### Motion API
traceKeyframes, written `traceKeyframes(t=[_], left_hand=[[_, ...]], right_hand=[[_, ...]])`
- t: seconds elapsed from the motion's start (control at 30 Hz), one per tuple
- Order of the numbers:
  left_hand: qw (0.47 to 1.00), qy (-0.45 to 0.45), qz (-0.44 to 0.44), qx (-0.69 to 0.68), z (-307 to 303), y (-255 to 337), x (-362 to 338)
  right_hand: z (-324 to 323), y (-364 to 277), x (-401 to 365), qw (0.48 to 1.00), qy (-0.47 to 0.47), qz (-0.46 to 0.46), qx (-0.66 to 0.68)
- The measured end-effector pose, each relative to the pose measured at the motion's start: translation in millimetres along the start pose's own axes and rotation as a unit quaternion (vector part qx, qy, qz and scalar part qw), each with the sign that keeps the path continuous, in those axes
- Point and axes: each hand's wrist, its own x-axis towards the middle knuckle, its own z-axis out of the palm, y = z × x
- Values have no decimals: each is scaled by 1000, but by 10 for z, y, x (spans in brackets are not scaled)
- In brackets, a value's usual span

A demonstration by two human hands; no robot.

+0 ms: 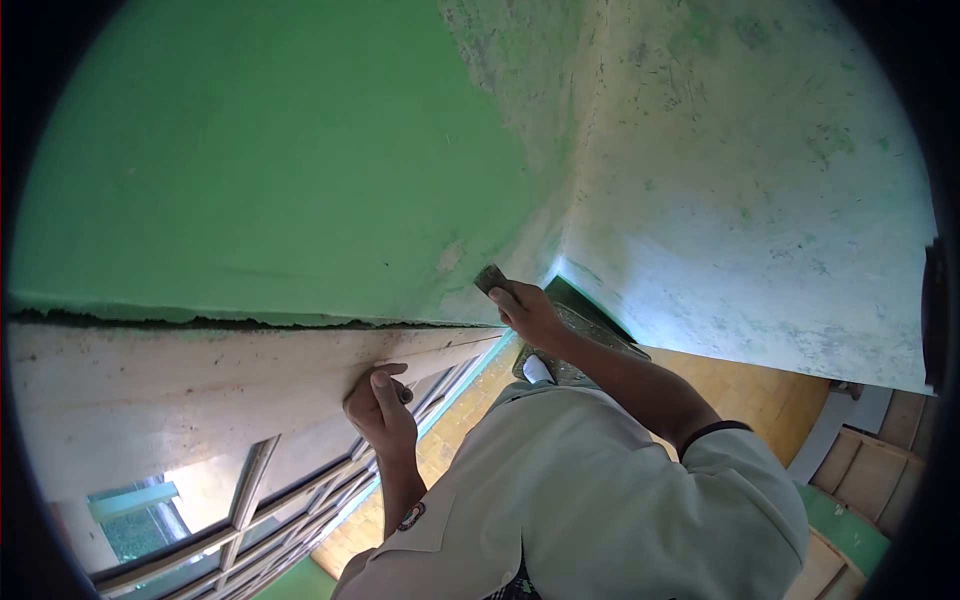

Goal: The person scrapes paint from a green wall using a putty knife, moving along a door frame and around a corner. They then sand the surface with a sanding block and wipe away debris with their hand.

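Observation:
My right hand (528,312) is closed around a small, dark, flat scraper (490,279). Its blade end lies against the lower part of the green painted wall (290,170), close to the corner. A pale bare patch (452,256) in the paint shows just left of the blade. Lower and to the left, my left hand (383,408) is curled in front of the whitish beam (180,385), its thumb near the bent fingers. A small dark round end shows at those fingers; I cannot tell what it belongs to.
The adjoining wall (750,180) on the right is pale with green flecks. A ragged dark gap (200,322) runs beneath the green wall. Window frames (240,500) lie lower left. Far below are a yellowish tiled floor (740,385) and a dark surface under my white-covered foot (537,370). Wooden furniture (875,480) stands lower right.

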Motion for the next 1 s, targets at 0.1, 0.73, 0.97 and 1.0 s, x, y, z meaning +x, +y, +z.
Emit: traceKeyframes(t=[0.1, 0.73, 0.97, 1.0], left_hand=[[1000, -9, 9, 1, 19, 11, 0], [998, -61, 14, -20, -43, -45, -15], [998, -66, 22, 2, -55, -3, 5], [998, -65, 16, -9, -56, -15, -3]], right_hand=[[-73, -31, -123, 1000, -1, 27, -13], [-59, -221, -128, 989, -10, 97, -114], [-147, 116, -349, 996, -10, 70, -62], [-159, 130, -366, 993, -15, 79, -86]])
